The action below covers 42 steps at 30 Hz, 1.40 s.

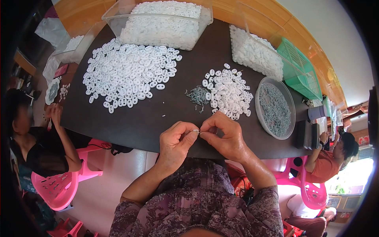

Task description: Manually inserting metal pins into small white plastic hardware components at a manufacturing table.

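My left hand pinches a small white plastic piece between thumb and forefinger, just over the table's near edge. Against it, my right hand has its thumb and fingertips pressed together; what they grip is too small to make out. Beyond my right hand lies a heap of white oval pieces with holes. Beside that heap is a small pile of grey-green screws. A larger heap of white oval pieces spreads over the left part of the dark table.
Clear bins of white pieces stand at the back. To the right are a round tub of grey-green screws, a green basket and a black box. People sit at left and right on pink chairs.
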Motion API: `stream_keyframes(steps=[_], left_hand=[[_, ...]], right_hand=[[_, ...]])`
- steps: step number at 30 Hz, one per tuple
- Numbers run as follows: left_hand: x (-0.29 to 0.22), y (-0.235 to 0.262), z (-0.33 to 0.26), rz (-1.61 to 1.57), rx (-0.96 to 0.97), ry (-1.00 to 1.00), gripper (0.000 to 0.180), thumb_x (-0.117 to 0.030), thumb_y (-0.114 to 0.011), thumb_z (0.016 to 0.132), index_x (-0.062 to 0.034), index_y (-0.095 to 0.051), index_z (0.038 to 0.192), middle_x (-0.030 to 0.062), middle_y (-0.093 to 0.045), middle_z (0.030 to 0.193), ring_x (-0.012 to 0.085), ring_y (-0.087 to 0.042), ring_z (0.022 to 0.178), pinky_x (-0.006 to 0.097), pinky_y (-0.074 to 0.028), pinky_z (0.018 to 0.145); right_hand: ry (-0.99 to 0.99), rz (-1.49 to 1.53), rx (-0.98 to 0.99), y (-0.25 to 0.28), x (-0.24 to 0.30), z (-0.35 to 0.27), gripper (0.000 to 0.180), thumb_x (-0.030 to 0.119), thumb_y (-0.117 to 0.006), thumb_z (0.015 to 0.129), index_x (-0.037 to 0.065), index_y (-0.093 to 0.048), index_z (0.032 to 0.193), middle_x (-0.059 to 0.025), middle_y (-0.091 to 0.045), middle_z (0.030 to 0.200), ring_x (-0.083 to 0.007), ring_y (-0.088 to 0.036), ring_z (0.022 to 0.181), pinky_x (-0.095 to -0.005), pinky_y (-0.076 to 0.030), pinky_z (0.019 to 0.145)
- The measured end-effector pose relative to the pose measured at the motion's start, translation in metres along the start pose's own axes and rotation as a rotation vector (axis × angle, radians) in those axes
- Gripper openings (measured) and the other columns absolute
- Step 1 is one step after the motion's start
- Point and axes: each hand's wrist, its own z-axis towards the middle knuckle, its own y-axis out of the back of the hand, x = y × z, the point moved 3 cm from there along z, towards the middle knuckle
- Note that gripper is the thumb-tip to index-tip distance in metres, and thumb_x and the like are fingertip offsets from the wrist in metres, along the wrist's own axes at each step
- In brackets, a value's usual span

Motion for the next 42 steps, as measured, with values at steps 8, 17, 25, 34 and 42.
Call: stream_keyframes(steps=[8,17,25,34,42], left_hand=[[0.000,0.000,0.000,0.024,-0.001,-0.006,0.006,-0.005,-0.063,0.087,0.0013,-0.063,0.088,0.0015,-0.057,0.077,0.0066,-0.049,0.064,0.022,-0.041,0.057],[-0.012,-0.003,-0.002,0.251,-0.041,-0.207,0.003,-0.001,-0.063,0.084,0.0004,-0.062,0.087,0.0065,-0.056,0.073,0.0147,-0.052,0.062,0.027,-0.042,0.056],[0.001,-0.002,0.000,0.077,-0.058,-0.097,0.008,-0.003,-0.064,0.086,0.0010,-0.064,0.092,0.0029,-0.057,0.073,0.0091,-0.053,0.063,0.023,-0.043,0.057],[0.003,-0.002,0.000,-0.157,-0.034,0.041,0.016,-0.010,-0.064,0.089,0.0045,-0.064,0.096,0.0039,-0.063,0.084,0.0068,-0.056,0.070,0.020,-0.046,0.061],[-0.001,-0.007,-0.005,0.073,-0.137,-0.163,0.006,0.002,-0.065,0.083,0.0018,-0.065,0.089,0.0040,-0.058,0.074,0.0085,-0.053,0.062,0.023,-0.042,0.054]], right_hand=[[0.002,-0.008,0.011,0.000,0.001,0.000,0.015,-0.003,-0.071,0.071,0.002,-0.063,0.082,-0.0043,-0.058,0.078,-0.0124,-0.057,0.069,-0.0258,-0.046,0.061],[-0.064,0.024,0.016,-0.002,-0.003,-0.001,0.013,-0.001,-0.072,0.072,0.002,-0.065,0.083,-0.0030,-0.059,0.076,-0.0103,-0.055,0.068,-0.0249,-0.045,0.061],[-0.179,0.146,-0.044,-0.007,-0.009,-0.004,0.011,0.001,-0.070,0.077,0.002,-0.065,0.086,0.0003,-0.062,0.080,-0.0058,-0.055,0.073,-0.0222,-0.045,0.065],[-0.016,0.061,-0.087,-0.010,-0.013,-0.006,0.012,0.002,-0.068,0.079,0.002,-0.063,0.090,-0.0062,-0.055,0.078,-0.0146,-0.053,0.068,-0.0275,-0.043,0.060],[-0.037,0.104,-0.112,-0.020,-0.015,-0.012,0.006,0.004,-0.063,0.082,0.001,-0.058,0.084,-0.0091,-0.053,0.076,-0.0213,-0.052,0.067,-0.0320,-0.042,0.059]])
